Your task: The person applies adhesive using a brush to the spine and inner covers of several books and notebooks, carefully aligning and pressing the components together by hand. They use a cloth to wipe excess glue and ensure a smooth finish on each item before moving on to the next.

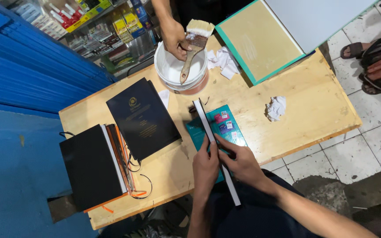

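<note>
Wooden worktable (314,101) on white tiles, blue wall at nine o'clock; thin bound book block (204,124) stood on edge, long axis running from eleven o'clock down to five o'clock; left hand (205,167) and right hand (242,162) both pinched shut on its lower half from either side; another person's hand (173,37) gripping a brush (195,44) over a white bucket (169,70) at twelve o'clock

A white-edged black book block (217,152) stands over a teal cover (220,128) bearing small red and white patches. The hardcover (143,118) is black with gold lettering and emblem. Orange ribbons (134,192) trail from the black stacked books (94,166). The bucket (178,70) is white; the brush (195,42) has pale cream bristles. The table (305,101) is light wood.
</note>
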